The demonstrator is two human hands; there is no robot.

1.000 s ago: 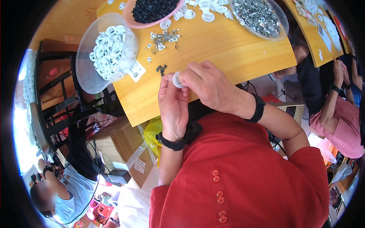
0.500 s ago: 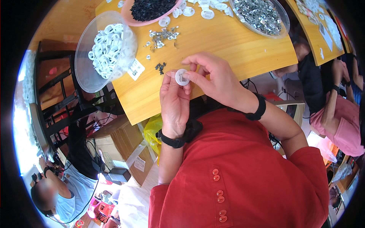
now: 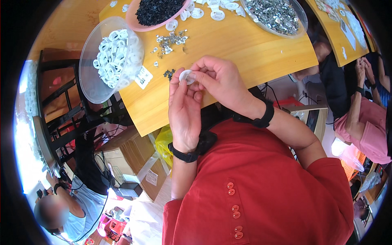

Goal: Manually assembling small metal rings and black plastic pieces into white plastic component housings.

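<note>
Pinched by my left hand (image 3: 184, 112) and right hand (image 3: 225, 83), upper centre, is one white disc (image 3: 185, 75), completion unclear to me, while metal pieces (image 3: 166, 50), upper left, lie apparently unused.

A yellow wooden table (image 3: 245, 61) is in front of the person. At its left edge is a clear round plastic bowl (image 3: 87, 71) with white plastic pieces (image 3: 114, 59) in it. At the far side, a pink round bowl (image 3: 132, 21) has tiny black bits (image 3: 159, 11) in it, and to its right a clear round tub (image 3: 304, 26) has silver metal bits (image 3: 275, 15) in it. Loose white discs (image 3: 217, 15) lie between those two. A little silver pile (image 3: 167, 42) lies nearer the person than the pink bowl, and a little black pile (image 3: 169, 74) lies nearer still. Just right of that, a round white disc (image 3: 186, 76) is between the bare left hand (image 3: 183, 112) and right hand (image 3: 224, 79).
</note>
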